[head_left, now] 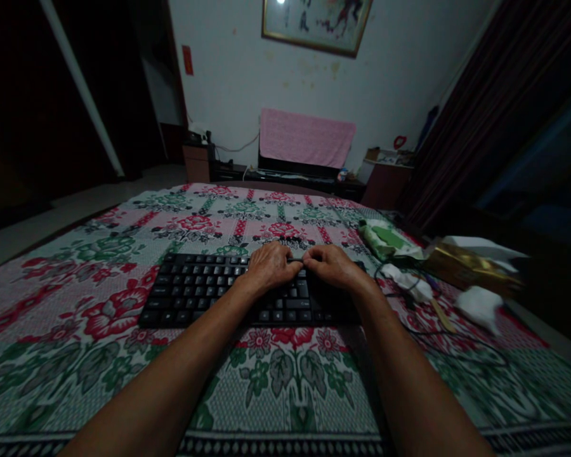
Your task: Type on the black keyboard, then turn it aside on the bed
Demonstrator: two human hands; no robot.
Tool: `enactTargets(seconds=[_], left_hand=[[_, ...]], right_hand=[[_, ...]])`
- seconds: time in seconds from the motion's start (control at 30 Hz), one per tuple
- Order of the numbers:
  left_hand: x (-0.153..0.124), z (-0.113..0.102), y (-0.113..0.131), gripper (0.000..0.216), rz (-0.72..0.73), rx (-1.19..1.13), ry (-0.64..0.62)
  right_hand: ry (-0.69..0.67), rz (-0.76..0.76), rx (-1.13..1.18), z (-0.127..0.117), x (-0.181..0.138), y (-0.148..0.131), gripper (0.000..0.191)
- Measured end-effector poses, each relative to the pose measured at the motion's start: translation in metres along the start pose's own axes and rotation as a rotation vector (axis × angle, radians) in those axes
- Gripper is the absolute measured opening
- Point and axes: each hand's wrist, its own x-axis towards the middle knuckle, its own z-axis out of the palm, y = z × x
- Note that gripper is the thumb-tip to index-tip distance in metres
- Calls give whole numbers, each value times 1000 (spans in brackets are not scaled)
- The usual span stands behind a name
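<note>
A black keyboard (195, 289) lies flat on the flowered cloth (290, 374). Over its upper middle part is my left hand (272, 265), its fingers curled down toward the back edge and its thumb reaching right. Close beside it, my right hand (333, 265) is pinched together above the right part of the keyboard, thumb and fingertips meeting. The fingertips of both hands nearly touch. Whatever is between them, if anything, is too small and dark to make out. My hands and forearms hide several keys.
To the right lie a green tissue pack (387, 240), a gold box (471, 263), crumpled white tissue (480, 304), a flat wooden stick (441, 314) and a black cable (476, 346). Beyond the far edge stands a low cabinet with a pink towel (307, 136) above it.
</note>
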Motion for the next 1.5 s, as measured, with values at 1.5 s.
enactTargets(seconds=[1.5], left_hand=[[6, 14, -2, 50, -196, -116, -99]], right_hand=[[-93, 358, 265, 14, 11, 2, 15]])
